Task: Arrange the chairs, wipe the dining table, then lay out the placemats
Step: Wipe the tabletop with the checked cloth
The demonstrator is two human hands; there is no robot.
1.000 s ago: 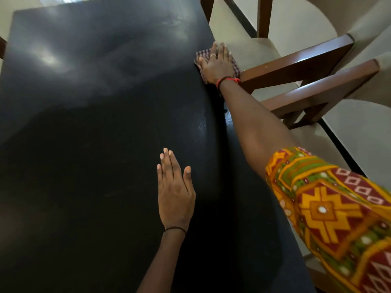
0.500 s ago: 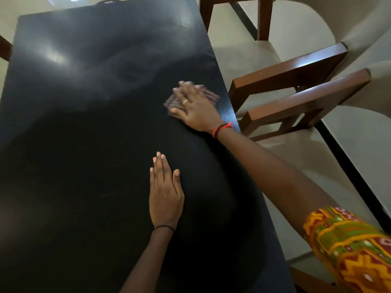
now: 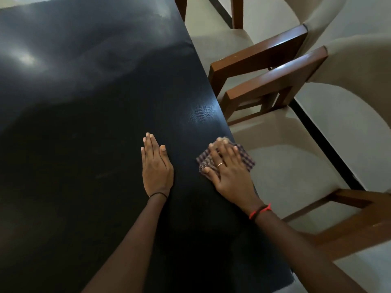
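Wiping is the step in hand: the right hand (image 3: 230,175), fingers flat, presses the folded checked cloth (image 3: 246,159) at the worktop (image 3: 84,102)'s right edge, a corner overhanging, the left hand (image 3: 156,166) flat alongside; the next stroke should probably follow the worktop's long axis, running away from the person.

A dining room in a home: big dark worktop (image 3: 88,106) on the left, soft cream chairs (image 3: 285,163) with brown wooden arms on the right.

Dim rm; glare on table (image 3: 27,58) top-left; edges warped.
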